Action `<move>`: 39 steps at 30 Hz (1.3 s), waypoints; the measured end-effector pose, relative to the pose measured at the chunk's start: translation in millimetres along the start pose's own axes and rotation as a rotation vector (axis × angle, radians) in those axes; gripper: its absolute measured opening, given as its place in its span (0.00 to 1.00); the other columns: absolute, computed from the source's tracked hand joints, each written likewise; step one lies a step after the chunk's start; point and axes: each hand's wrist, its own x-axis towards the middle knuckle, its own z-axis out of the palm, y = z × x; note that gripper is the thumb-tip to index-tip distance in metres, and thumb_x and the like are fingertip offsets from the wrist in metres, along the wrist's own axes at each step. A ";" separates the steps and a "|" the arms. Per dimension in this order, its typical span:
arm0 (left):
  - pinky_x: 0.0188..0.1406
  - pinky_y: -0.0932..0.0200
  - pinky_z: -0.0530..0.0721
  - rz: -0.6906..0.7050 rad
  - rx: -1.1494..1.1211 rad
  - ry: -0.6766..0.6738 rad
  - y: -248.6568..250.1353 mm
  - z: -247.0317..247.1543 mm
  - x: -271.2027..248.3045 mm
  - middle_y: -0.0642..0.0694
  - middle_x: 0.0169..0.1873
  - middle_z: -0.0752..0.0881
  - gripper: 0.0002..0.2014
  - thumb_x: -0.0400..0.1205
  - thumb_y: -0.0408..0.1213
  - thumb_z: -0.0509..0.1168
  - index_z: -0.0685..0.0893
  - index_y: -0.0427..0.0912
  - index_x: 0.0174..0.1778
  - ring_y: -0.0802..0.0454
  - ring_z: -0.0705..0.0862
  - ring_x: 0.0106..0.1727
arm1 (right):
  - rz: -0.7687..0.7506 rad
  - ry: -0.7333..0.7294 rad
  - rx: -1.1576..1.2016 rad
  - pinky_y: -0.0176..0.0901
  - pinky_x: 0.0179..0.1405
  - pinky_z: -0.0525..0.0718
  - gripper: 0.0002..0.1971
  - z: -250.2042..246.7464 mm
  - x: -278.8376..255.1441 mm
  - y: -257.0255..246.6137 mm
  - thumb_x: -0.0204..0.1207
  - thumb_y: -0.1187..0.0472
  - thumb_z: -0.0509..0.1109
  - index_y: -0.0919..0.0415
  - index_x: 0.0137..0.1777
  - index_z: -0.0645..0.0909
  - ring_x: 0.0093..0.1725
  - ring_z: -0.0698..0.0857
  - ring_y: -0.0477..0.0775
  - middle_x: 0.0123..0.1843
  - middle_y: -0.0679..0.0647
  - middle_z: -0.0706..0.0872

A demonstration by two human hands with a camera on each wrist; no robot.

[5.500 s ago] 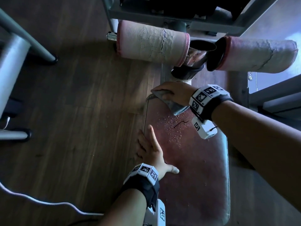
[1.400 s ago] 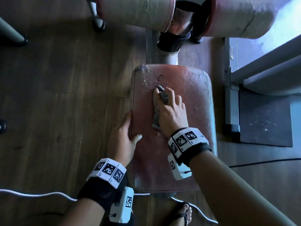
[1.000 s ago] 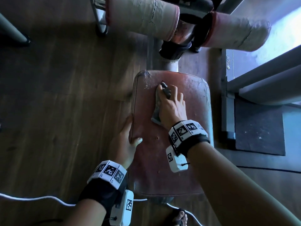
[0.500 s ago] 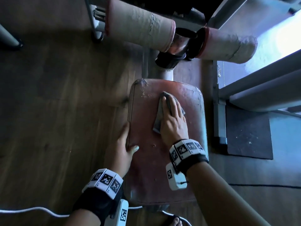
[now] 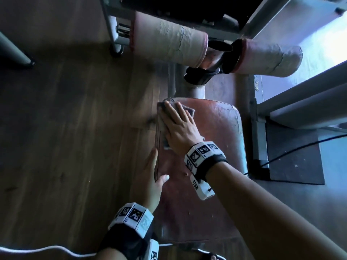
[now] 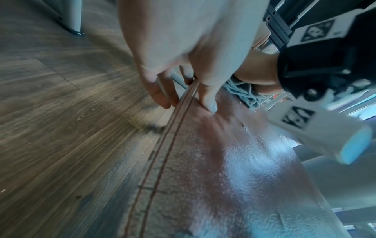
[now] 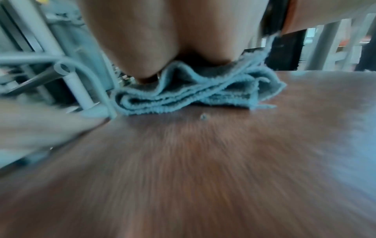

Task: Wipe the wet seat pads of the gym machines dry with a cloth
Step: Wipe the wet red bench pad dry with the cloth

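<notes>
A worn reddish-brown seat pad (image 5: 216,139) lies below me on its post. My right hand (image 5: 174,119) presses a folded grey-blue cloth (image 5: 189,109) flat onto the pad's far left corner, fingers straight. In the right wrist view the cloth (image 7: 193,95) bunches under my palm on the pad (image 7: 203,161). My left hand (image 5: 155,171) holds the pad's left edge, thumb on top and fingers down the side. The left wrist view shows the left hand's thumb (image 6: 209,103) on the pad (image 6: 223,161), with the cloth (image 6: 240,91) beyond.
Two cracked foam rollers (image 5: 167,44) (image 5: 268,59) hang past the pad's far end. A grey metal frame (image 5: 300,102) and a black mat (image 5: 293,162) lie to the right. A white cable (image 5: 47,249) crosses the wooden floor at lower left.
My right hand has slid the cloth from the pad's far middle to its far left corner, covering the droplets there. My left hand has kept its hold on the left edge.
</notes>
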 end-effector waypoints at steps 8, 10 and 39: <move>0.71 0.81 0.53 -0.031 -0.096 0.017 -6.3 6.9 4.6 0.55 0.76 0.71 0.43 0.71 0.34 0.79 0.67 0.50 0.82 0.59 0.68 0.77 | 0.041 0.068 0.001 0.62 0.81 0.61 0.28 -10.4 -82.4 45.5 0.86 0.51 0.56 0.49 0.85 0.54 0.85 0.52 0.60 0.86 0.50 0.53; 0.69 0.82 0.54 -0.024 -0.124 0.017 -3.2 7.0 3.5 0.57 0.77 0.68 0.45 0.72 0.33 0.78 0.64 0.55 0.83 0.62 0.66 0.77 | 0.283 0.000 0.022 0.62 0.80 0.61 0.29 -9.1 -90.4 81.5 0.86 0.44 0.48 0.45 0.86 0.46 0.86 0.48 0.59 0.87 0.47 0.47; 0.84 0.49 0.57 0.003 -0.088 0.049 -12.1 20.1 8.7 0.46 0.81 0.66 0.44 0.73 0.28 0.77 0.63 0.46 0.83 0.53 0.62 0.83 | 0.394 -0.006 0.011 0.62 0.81 0.60 0.31 -4.5 -134.8 74.8 0.83 0.41 0.51 0.46 0.85 0.52 0.85 0.53 0.62 0.87 0.49 0.53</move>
